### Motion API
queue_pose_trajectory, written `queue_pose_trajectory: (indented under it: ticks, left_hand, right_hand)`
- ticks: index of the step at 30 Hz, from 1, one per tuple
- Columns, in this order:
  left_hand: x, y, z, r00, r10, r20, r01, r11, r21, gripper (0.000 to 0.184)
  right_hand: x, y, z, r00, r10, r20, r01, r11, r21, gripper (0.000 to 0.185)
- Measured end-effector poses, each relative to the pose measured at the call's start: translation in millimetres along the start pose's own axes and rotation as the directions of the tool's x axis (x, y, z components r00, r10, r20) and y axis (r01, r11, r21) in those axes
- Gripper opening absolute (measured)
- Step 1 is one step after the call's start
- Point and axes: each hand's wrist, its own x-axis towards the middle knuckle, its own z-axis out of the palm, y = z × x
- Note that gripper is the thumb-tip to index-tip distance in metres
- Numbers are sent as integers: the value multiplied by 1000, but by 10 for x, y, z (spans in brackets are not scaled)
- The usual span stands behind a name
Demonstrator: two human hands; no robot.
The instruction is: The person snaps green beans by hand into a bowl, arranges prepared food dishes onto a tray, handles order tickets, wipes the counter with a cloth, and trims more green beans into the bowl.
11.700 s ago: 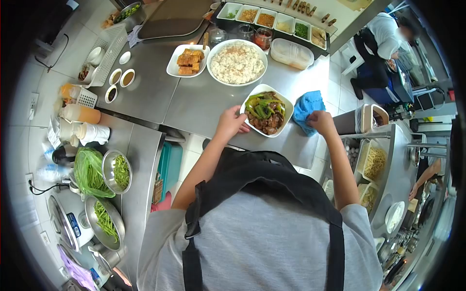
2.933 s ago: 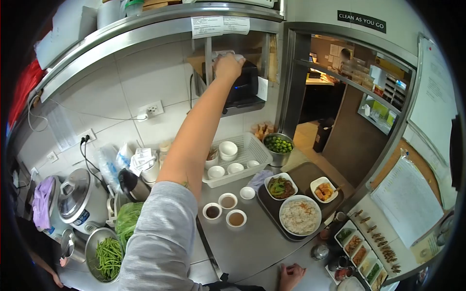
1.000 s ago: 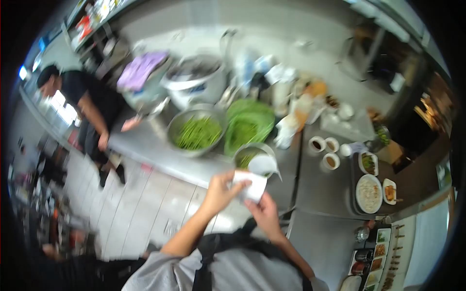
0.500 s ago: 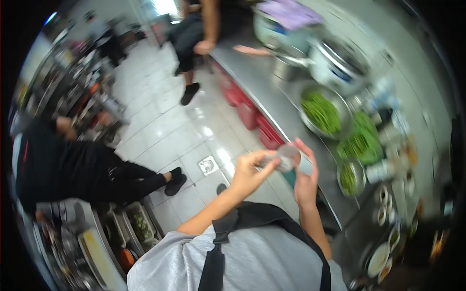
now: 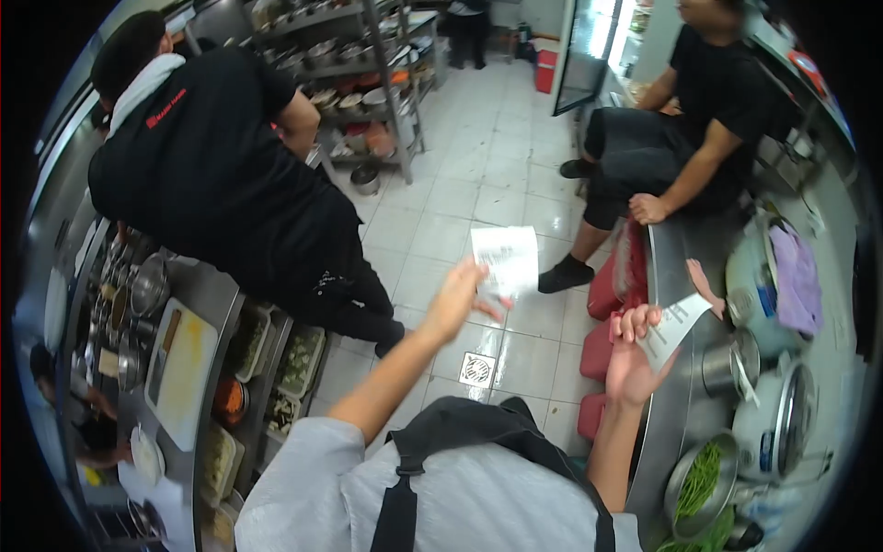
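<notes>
Saw the left hand [image 5: 457, 302] pinching a squarish paper slip [image 5: 506, 256] over wide-open glossy tile [image 5: 446, 207], right hand [image 5: 635, 357] clutching a curled slip [image 5: 673, 327] near the steel counter's [image 5: 669, 262] edge.

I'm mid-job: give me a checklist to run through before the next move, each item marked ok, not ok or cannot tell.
1. Left hand grips the printed slip: ok, held by its left side.
2. Right hand grips the second slip: ok, though the paper is curled.
3. Slips kept apart: ok, with a gap between them.
4. Print legible: cannot tell, too small to read here.
5. Aisle free of feet: not ok, the seated co-worker's shoe juts into it.
6. Knife away from both hands: ok, lying on the cutting board.
</notes>
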Motion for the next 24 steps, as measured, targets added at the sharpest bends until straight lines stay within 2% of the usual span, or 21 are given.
queue_pose_trajectory:
  ticks: [3,6,9,11,14,16,18,20,22,24]
  left_hand:
    - [590,273,-287,997,59,-42,-60,998,-20,35]
    - [1222,423,-531,992,119,-40,-117,992,49,34]
    - [1815,539,-661,985,163,-49,-155,979,133,33]
    - [2255,665,-803,973,211,-89,-189,959,213,34]
    - [2955,1156,-1090,881,418,-220,-271,829,489,47]
    - [3319,1739,-1376,741,585,-329,-236,686,688,67]
    - [3601,2409,-1758,562,743,-365,-7,445,895,74]
    - [3852,3030,-2447,291,946,-143,200,86,976,66]
    - [3867,3732,-3147,186,980,65,404,-137,904,51]
    - [3775,4379,-3639,-74,991,108,430,-66,901,37]
  right_hand:
    - [652,249,-145,984,167,58,-171,982,83,54]
    - [1307,613,-368,978,171,120,-183,979,93,56]
    - [2002,921,-681,951,254,174,-282,945,163,51]
    - [2562,1104,-786,921,304,243,-363,897,252,46]
    - [3363,1384,-845,877,347,333,-442,854,274,43]
    - [3857,1688,-874,834,400,382,-514,814,271,42]
    - [4240,1985,-862,791,467,396,-586,766,266,49]
    - [4443,2234,-723,767,473,434,-590,787,184,48]
    - [4578,2513,-615,746,493,447,-603,785,141,49]
    - [4698,2846,-548,717,542,438,-649,748,136,52]
